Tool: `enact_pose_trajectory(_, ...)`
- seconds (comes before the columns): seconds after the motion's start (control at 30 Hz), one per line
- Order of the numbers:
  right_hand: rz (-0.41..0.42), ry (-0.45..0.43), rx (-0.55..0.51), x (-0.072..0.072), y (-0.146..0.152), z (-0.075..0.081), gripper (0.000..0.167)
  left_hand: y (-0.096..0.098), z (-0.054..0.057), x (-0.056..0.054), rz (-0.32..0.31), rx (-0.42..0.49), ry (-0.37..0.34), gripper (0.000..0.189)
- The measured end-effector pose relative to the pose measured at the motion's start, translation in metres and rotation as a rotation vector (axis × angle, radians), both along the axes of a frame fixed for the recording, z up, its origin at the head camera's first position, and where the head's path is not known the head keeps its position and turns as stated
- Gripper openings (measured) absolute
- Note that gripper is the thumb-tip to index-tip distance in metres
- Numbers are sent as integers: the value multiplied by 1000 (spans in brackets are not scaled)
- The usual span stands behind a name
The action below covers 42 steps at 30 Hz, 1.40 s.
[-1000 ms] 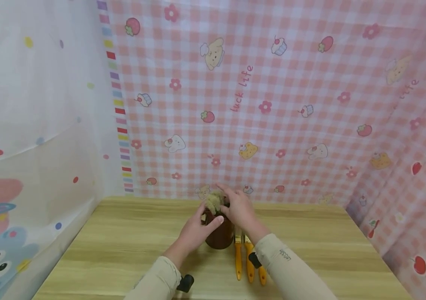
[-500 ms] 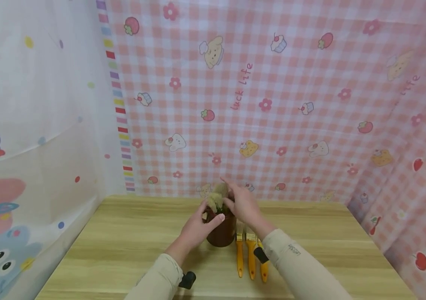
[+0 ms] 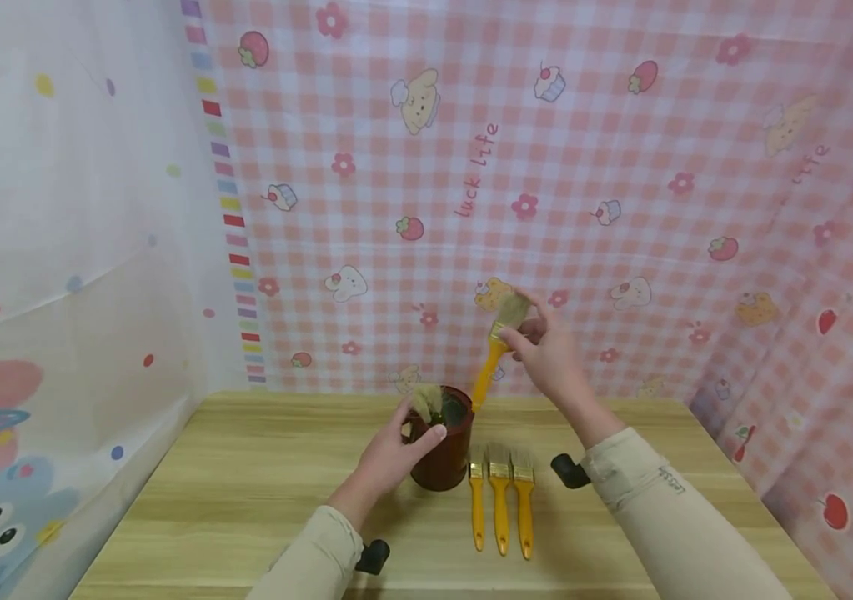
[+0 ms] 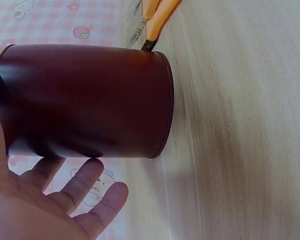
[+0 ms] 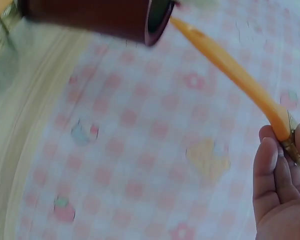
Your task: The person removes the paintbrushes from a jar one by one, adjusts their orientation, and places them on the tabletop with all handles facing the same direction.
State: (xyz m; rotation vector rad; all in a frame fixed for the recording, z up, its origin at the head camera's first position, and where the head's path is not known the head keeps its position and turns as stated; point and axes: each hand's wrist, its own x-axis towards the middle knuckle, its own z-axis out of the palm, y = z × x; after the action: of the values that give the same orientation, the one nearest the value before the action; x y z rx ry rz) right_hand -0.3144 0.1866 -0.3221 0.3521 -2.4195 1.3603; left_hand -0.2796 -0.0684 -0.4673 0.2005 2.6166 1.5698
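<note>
My left hand (image 3: 388,457) holds a dark reddish-brown cylindrical brush pot (image 3: 443,460), thumb at the near rim and fingers along its left side. In the left wrist view the pot (image 4: 85,100) stands upright on the table, fingertips against its wall. Pale bristles of a paintbrush (image 3: 424,402) poke out of the pot beside the left fingers. Up and right of the rim, my right hand (image 3: 555,360) pinches a yellow-handled paintbrush (image 3: 488,371) by its metal ferrule. Its bristles point up, and its handle end overlaps the pot's right rim in the head view.
Three yellow-handled paintbrushes (image 3: 501,500) lie side by side on the wooden table (image 3: 261,483), just right of the pot, bristles away from me. A pink checked cloth (image 3: 366,250) hangs behind the table's back edge, and a white printed cloth (image 3: 111,333) hangs at the left.
My right hand has risen from the pot to the upper right, drawing a paintbrush up with it. The left hand stays on the pot. The brushes on the table now show fully.
</note>
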Motion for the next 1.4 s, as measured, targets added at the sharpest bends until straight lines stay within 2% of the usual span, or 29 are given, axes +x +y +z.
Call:
enact_pose_trajectory(0.1,-32,-57,-17,1,31,3,68,2,-1,0,-5,-1,3,98)
enact_pose_trajectory(0.23,-28,-154,-37,3,73,-2,73,3,0,-1,-14,-20,-1,99)
enact_pose_trajectory(0.43,-2,-327,-4,3,122,-26,79,0,4,-2,-42,-48,3,97)
enact_pose_trajectory(0.6,53,-459,49,1,143,-51,79,-3,3,-3,-39,-39,0,100)
enact_pose_trajectory(0.77,128,-549,69,2,147,-73,78,-8,3,-4,-50,-14,20,99)
enact_pose_trajectory(0.93,187,-617,82,6,144,-91,77,-14,3,-6,-78,-1,36,88)
enact_pose_trajectory(1.13,233,-686,85,11,136,-119,76,-12,5,-7,-61,12,41,81)
enact_pose_trajectory(1.27,254,-709,69,15,127,-137,76,-10,6,-6,-57,22,51,77)
enact_pose_trajectory(1.4,263,-714,62,18,119,-147,74,-9,7,-6,-59,17,64,75)
